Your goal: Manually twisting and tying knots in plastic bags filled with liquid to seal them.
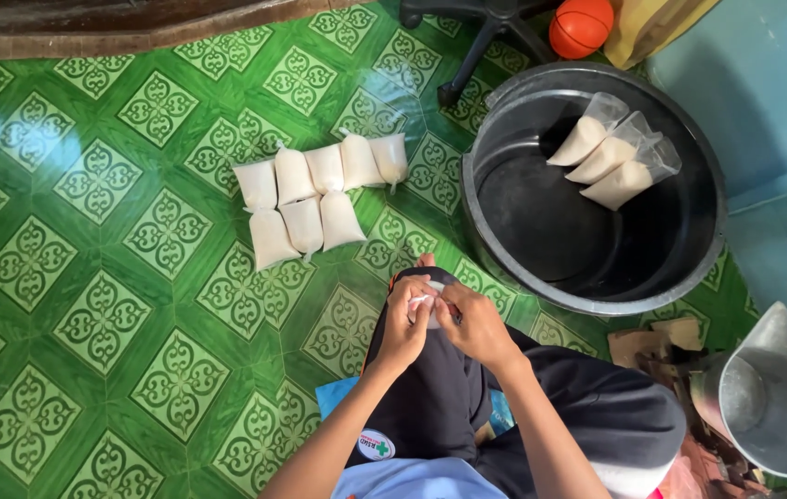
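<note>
Both of my hands, left and right, pinch one small white filled bag at its neck above my knee. It looks soft and saggy, probably slippery, so I judge the twisted top the safest hold.

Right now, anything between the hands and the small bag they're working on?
Nothing visible. The left hand and right hand both already grip the small white-filled bag over the person's knee. The tied bags on the floor and the black tub lie apart from it.
</note>
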